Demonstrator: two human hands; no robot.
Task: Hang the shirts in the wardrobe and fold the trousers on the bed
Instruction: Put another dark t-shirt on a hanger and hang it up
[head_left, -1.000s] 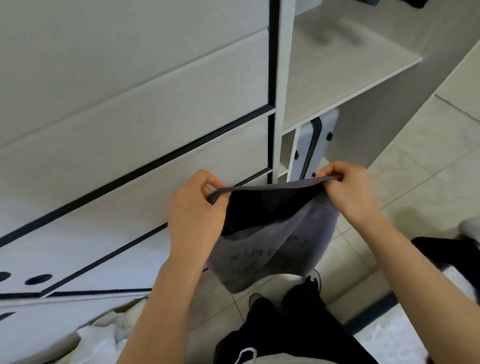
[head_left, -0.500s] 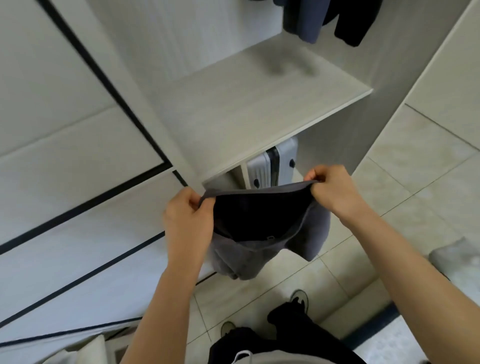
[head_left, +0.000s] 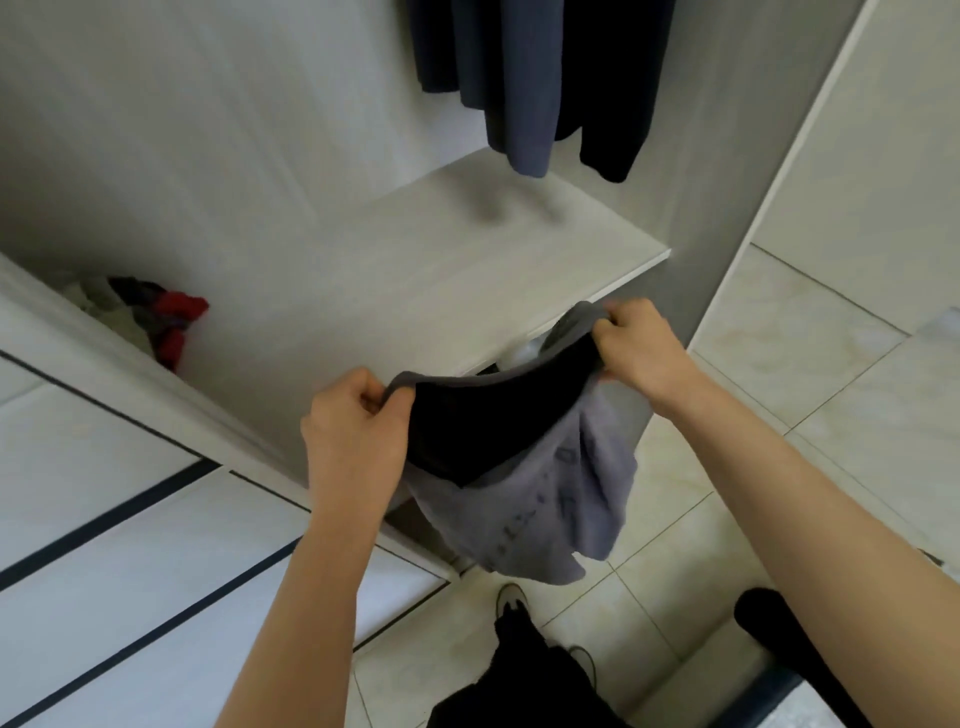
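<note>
I hold a grey shirt (head_left: 545, 499) with faint lettering in front of the open wardrobe. My left hand (head_left: 353, 436) pinches its hem at the left, and my right hand (head_left: 641, 348) grips the hem at the right, so the opening gapes dark between them. The rest of the shirt hangs down over the tiled floor. Dark shirts (head_left: 535, 78) hang at the top inside the wardrobe, above its pale shelf (head_left: 415, 280).
A red and dark bundle of cloth (head_left: 166, 317) lies at the shelf's left end behind the sliding door (head_left: 104, 545). The wardrobe's right side wall (head_left: 779, 156) stands beside the tiled floor (head_left: 810, 364). My feet and dark trousers (head_left: 524, 670) are below.
My view has swung up and right into the wardrobe, so the hanging shirts and the shelf show more. Both hands keep their hold on the grey shirt, which now hangs lower on the right.
</note>
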